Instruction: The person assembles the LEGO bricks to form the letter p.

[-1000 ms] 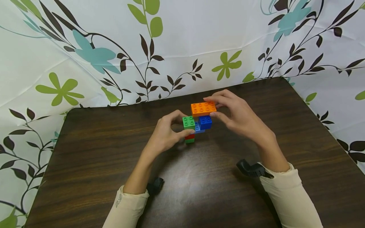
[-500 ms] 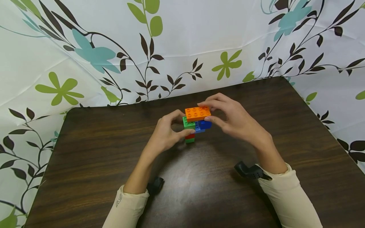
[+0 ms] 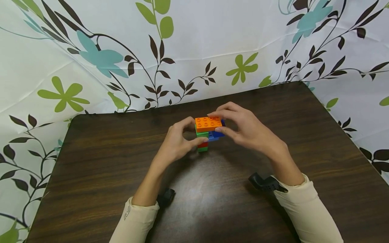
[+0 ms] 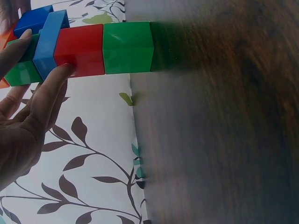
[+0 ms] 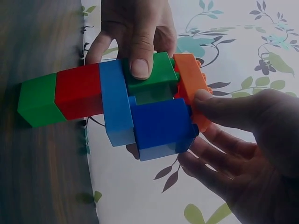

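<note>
A tower of building bricks stands upright on the table. From the bottom it has a green brick (image 4: 128, 47), a red brick (image 4: 83, 49) and a lighter blue brick (image 5: 114, 109) that juts out to the right. Side by side on the blue one sit an upper green brick (image 5: 163, 70) and a dark blue brick (image 5: 163, 123). My left hand (image 3: 177, 143) grips the tower from the left, its thumb on the upper green brick. An orange eight-stud brick (image 3: 207, 125), pinched in my right hand (image 3: 247, 130), lies across these two, with studs showing beneath it in the right wrist view.
The dark wood-grain table (image 3: 106, 175) spreads around the tower. Behind it hangs a white curtain (image 3: 194, 37) printed with leaves and flowers. A black wrist camera (image 3: 165, 198) is worn on the left wrist, and another black wrist camera (image 3: 264, 183) on the right.
My right hand has brought the orange brick left and down, from over the dark blue brick to across the green and dark blue tops. My left hand has kept its place on the tower.
</note>
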Demonstrator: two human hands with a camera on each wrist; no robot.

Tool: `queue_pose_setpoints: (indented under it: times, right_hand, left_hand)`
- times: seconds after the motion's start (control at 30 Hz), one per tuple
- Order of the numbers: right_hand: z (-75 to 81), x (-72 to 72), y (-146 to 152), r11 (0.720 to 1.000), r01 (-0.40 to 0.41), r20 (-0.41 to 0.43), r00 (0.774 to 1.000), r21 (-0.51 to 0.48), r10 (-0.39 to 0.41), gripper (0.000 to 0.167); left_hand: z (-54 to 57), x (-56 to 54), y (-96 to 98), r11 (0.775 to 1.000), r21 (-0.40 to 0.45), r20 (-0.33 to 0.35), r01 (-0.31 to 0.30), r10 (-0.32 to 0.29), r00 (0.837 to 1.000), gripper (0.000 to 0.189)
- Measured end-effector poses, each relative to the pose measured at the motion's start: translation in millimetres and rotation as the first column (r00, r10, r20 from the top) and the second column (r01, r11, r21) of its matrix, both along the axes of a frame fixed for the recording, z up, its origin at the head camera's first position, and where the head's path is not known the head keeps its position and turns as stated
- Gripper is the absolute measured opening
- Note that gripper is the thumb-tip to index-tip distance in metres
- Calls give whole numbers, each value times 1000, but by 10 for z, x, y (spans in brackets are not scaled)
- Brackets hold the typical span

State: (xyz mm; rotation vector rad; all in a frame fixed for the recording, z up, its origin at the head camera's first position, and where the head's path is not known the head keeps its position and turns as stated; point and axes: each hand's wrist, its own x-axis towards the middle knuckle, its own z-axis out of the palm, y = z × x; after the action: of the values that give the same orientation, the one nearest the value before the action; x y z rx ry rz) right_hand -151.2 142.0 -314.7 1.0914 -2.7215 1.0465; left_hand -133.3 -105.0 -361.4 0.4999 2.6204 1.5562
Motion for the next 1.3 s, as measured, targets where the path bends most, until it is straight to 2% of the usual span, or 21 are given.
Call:
queue_pose_setpoints:
  times: [0.37,0.87,1.0,1.3]
  right_hand:
    - [-33,-5,-17,999,-33,-69,997,-11,32,44]
    - [-19,27,-48,999,-53,-86,995,10,54,44]
    - [-19,35,-56,998,-64,-113,991,16,65,44]
    - [1,71,-83,995,-45,-153,986,91,59,43]
  left_hand:
    - [-19,-1,-3,1000,9,-7,4,-4,1000,33]
    - [-30,-12,4,1000,-2,-18,4,-4,1000,32]
    - [-28,-15,8,1000,-1,-18,2,-2,1000,31]
    - [-28,-9,3,1000,9,-12,2,-1,1000,33]
